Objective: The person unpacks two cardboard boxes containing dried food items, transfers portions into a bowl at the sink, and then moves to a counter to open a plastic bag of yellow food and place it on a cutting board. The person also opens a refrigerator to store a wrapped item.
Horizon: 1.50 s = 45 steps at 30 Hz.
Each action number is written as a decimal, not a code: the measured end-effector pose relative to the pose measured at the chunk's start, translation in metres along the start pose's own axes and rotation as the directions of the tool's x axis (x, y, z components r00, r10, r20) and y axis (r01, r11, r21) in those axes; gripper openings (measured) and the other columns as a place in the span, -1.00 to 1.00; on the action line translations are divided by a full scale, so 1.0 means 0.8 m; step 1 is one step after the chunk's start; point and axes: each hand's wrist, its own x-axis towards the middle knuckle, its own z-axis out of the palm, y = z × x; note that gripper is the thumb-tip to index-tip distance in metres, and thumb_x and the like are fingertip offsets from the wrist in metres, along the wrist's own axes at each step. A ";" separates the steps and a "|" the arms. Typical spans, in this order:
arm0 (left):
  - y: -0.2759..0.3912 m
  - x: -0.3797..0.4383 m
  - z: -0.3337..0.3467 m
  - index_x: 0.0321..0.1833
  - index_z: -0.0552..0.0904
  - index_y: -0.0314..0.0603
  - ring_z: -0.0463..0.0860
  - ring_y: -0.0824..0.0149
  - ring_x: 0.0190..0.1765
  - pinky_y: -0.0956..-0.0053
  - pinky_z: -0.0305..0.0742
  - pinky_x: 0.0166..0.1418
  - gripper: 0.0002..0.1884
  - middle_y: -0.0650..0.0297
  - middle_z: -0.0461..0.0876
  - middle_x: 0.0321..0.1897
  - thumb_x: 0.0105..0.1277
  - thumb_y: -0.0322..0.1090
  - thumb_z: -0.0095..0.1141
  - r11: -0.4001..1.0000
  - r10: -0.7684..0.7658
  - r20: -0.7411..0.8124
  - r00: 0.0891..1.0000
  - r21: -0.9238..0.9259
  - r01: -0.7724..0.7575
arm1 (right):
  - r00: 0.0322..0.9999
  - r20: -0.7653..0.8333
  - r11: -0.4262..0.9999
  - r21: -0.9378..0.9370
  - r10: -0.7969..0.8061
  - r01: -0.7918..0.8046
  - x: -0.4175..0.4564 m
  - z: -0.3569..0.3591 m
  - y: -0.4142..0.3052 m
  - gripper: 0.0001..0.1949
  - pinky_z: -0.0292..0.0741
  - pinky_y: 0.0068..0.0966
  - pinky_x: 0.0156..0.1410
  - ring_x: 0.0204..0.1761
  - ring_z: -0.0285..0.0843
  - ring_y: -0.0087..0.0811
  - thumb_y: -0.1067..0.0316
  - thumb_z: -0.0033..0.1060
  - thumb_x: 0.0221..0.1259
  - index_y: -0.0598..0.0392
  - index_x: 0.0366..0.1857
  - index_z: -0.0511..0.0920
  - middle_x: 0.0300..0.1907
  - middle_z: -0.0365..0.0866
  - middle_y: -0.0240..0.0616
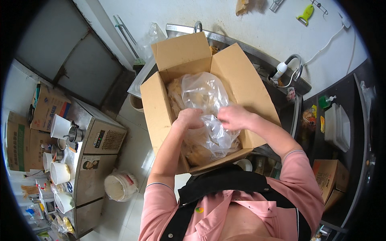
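Observation:
An open cardboard box (244, 78) with its flaps folded out rests in front of me at the sink. Inside it lies a clear plastic bag (205, 87) around tan-brown contents (175, 93) that I cannot identify. My left hand (191, 118) grips the bag's gathered plastic on the left of the box's middle. Just to the right, my right hand (232, 117) pinches the same bag with bent fingers. The plastic bunches between and below both hands. The undersides of the fingers are partly hidden.
Steel sink edging (217, 36) and a curved faucet (297, 61) lie behind the box. A steel counter (79, 174) with white tubs (60, 173) is at left. A lined bucket (120, 186) stands on the floor. At right, a dark shelf holds plastic containers (337, 126) and a small carton (327, 177).

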 end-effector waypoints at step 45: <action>0.056 -0.195 0.137 -0.51 0.51 -0.23 0.46 0.07 -0.25 0.19 0.29 -0.04 -0.64 0.16 0.48 -0.54 0.05 -0.07 0.31 0.960 -0.280 -0.883 0.376 -0.257 0.110 | 0.958 -0.160 0.894 0.420 0.239 -0.153 -0.004 -0.081 0.085 -0.42 0.31 -0.32 0.32 0.29 0.30 -0.19 0.05 0.15 0.25 0.06 0.29 0.28 0.25 0.36 -0.10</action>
